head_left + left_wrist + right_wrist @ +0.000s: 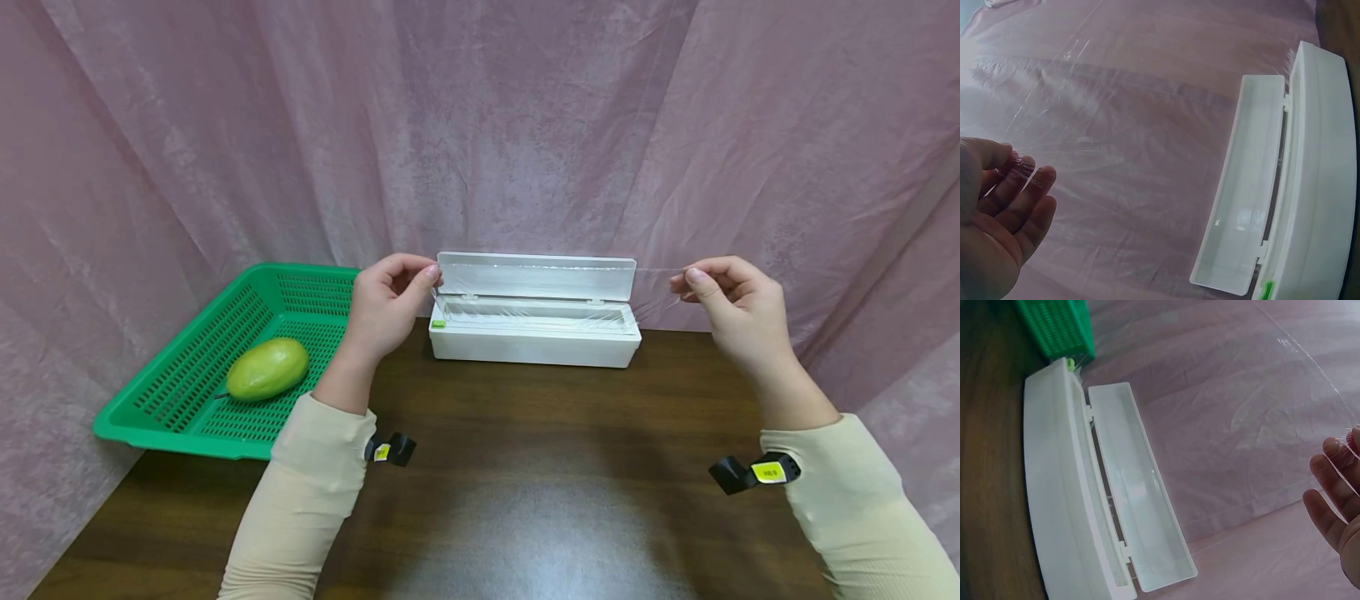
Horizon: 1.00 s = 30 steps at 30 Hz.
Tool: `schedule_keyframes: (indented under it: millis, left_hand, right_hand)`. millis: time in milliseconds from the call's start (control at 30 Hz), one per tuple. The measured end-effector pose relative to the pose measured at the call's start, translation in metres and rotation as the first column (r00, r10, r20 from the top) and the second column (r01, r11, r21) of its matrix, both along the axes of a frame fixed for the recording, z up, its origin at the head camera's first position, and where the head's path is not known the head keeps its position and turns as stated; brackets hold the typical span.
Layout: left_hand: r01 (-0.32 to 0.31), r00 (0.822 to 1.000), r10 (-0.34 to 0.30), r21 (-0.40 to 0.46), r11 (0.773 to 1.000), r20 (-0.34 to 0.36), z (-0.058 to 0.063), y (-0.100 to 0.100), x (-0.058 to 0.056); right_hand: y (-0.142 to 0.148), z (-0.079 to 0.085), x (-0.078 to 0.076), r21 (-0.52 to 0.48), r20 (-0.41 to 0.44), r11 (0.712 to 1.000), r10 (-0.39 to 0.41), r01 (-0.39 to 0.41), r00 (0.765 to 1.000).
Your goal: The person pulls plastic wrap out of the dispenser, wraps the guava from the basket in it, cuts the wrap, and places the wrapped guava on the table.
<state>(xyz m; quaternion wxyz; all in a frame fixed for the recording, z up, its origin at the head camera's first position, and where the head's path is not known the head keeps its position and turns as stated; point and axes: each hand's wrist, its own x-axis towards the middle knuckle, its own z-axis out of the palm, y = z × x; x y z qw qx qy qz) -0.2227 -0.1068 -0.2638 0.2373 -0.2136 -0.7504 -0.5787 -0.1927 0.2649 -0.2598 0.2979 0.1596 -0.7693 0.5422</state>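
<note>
A sheet of clear plastic wrap (525, 287) stretches between both hands, its free edge a thin shiny line. My left hand (386, 304) pinches one corner between thumb and fingers, and my right hand (735, 308) pinches the other. The wrap runs down into a white wrap dispenser box (534, 346), which sits at the back of the table with its hinged lid (536, 279) standing up. On the box's left end is a small green slider (438, 323). In the left wrist view the wrap bunches at the left hand's fingertips (1019, 165).
A green plastic basket (150, 375) stands at the left, partly behind the left arm. In it lies a green mango-like fruit (267, 369). The brown wooden table (540, 475) spreads in front of the box. Pink curtains (525, 125) hang close behind.
</note>
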Motion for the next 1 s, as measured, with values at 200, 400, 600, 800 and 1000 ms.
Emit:
schedule_keyframes:
  millis: [200,400,600,800,1000]
  left_hand:
    - [0.008,1.000,-0.008,0.026,1.000,-0.019,0.0012,0.0007,0.0000]
    - [0.011,0.999,-0.010,0.044,0.999,-0.042,0.0029,0.0018,0.0019]
    - [0.015,0.998,-0.012,0.044,0.999,-0.055,0.0039,0.0015,0.0041]
    - [0.024,0.998,-0.020,0.059,0.998,-0.060,0.0053,0.0017,0.0066]
    - [0.034,0.998,-0.030,0.063,0.997,-0.061,0.0050,0.0010,0.0092]
  right_hand:
    - [0.0014,0.0015,0.0000,0.010,-0.015,1.000,0.015,-0.015,1.000]
    - [0.0015,0.0024,0.0013,-0.059,-0.029,0.997,0.055,-0.057,0.998]
    - [0.0000,0.0037,0.0019,-0.172,-0.061,0.978,0.109,-0.118,0.992]
    - [0.0011,0.0049,0.0030,-0.223,-0.100,0.958,0.162,-0.181,0.982]
    - [0.0024,0.0053,0.0057,-0.214,-0.105,0.960,0.161,-0.181,0.981]
